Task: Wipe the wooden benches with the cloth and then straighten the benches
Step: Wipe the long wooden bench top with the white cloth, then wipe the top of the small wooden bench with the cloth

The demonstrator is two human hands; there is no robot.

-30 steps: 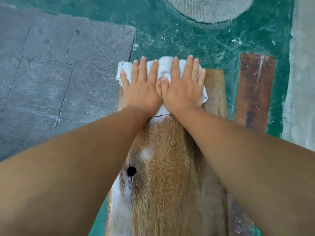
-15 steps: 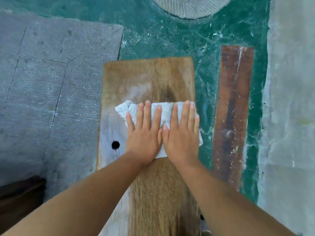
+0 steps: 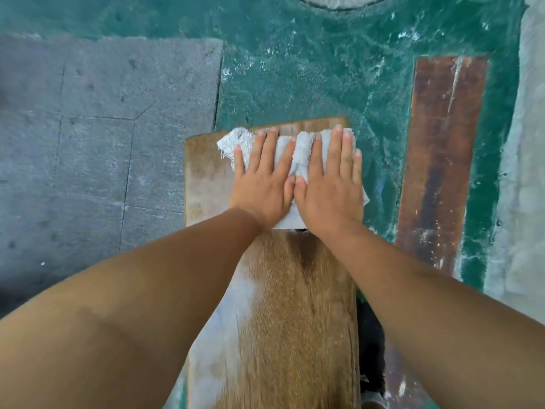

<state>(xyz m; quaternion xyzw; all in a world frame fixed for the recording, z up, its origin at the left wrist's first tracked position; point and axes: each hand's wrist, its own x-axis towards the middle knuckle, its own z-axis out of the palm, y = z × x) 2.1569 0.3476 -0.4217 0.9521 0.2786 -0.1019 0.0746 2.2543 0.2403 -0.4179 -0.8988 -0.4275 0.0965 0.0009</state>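
A long, light-brown wooden bench (image 3: 283, 314) runs away from me down the middle of the head view, with pale dusty patches on its left side. A white cloth (image 3: 300, 154) lies near its far end. My left hand (image 3: 264, 178) and my right hand (image 3: 331, 181) press flat on the cloth side by side, fingers straight and thumbs touching. The cloth's frayed left corner sticks out past my left fingers. A second, darker reddish-brown bench (image 3: 442, 160) stands to the right, parallel to the first.
Green painted floor (image 3: 295, 78) surrounds the benches. Grey stone paving (image 3: 97, 128) fills the left. A pale concrete strip (image 3: 525, 178) runs along the right edge. A round grey cover (image 3: 339, 1) shows at the top. A dark shoe (image 3: 371, 355) sits beside the bench's right edge.
Both hands, which had pulled the cloth back toward me half a second ago, have pushed it forward again to the bench's far end. The hole in the bench is now hidden.
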